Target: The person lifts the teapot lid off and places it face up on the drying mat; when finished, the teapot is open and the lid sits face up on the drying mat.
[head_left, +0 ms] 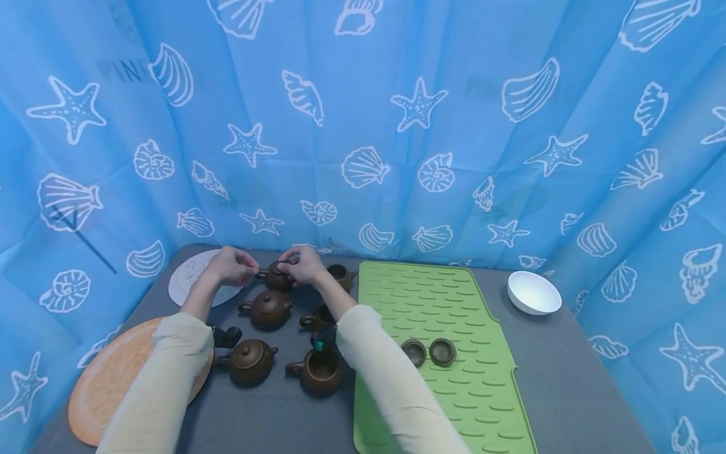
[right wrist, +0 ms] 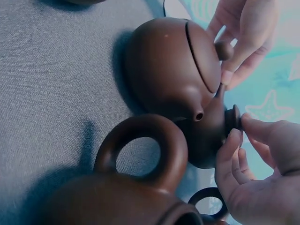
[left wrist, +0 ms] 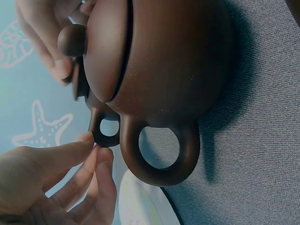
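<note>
A small brown teapot (head_left: 276,277) stands at the back of the grey table (head_left: 567,366), and both hands are on it. My left hand (head_left: 248,272) pinches its ring handle (left wrist: 105,133) between thumb and fingertips (left wrist: 89,143). My right hand (head_left: 289,268) pinches the lid knob (right wrist: 233,117) on top of the same pot (right wrist: 206,138). Just in front stands a larger lidded teapot (head_left: 268,309) (left wrist: 159,70) (right wrist: 171,65), which neither hand touches.
Several more brown teapots stand nearby, some without lids (head_left: 319,372). Two loose lids (head_left: 414,351) (head_left: 443,351) lie on a green ribbed mat (head_left: 454,296). There is a white bowl (head_left: 533,292) at the right, an orange plate (head_left: 108,384) and a pale round mat (head_left: 190,277) at the left. A blue curtain surrounds the table.
</note>
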A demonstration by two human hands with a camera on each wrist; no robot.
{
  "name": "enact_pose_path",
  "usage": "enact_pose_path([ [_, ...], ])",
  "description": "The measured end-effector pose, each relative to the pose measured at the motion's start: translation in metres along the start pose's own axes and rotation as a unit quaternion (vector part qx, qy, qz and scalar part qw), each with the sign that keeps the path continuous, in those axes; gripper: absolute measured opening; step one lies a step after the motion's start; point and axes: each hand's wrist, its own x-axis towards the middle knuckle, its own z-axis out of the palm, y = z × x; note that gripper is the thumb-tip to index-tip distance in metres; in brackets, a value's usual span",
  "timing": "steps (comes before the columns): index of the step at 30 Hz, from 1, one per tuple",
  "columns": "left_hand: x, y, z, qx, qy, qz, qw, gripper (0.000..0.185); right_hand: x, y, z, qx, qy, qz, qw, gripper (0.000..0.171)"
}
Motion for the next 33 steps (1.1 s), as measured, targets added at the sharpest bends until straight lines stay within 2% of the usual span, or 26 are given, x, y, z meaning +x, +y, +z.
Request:
enact_pose_path([
  [10,-0.002,0.001,0.001,0.002,0.004,0.008,1.0000,0.022,-0.017,-0.008,-0.023,0.012,0.016,-0.020,1.000,0.020],
  [19,-0.004,-0.002,0.002,-0.013,0.003,0.010,0.9999,0.022,-0.048,-0.004,-0.064,0.014,0.005,-0.061,0.998,0.023],
  [24,-0.006,-0.005,0.001,-0.033,0.004,0.014,0.9993,0.024,-0.069,0.004,-0.090,0.036,0.010,-0.062,0.997,0.024],
  [28,-0.010,-0.006,0.001,-0.045,0.006,0.017,0.9988,0.026,-0.086,0.016,-0.111,0.049,0.012,-0.059,0.997,0.033],
  [33,-0.008,-0.009,0.002,-0.051,0.003,0.013,0.9986,0.025,-0.110,0.031,-0.135,0.040,-0.027,-0.050,0.998,0.044],
])
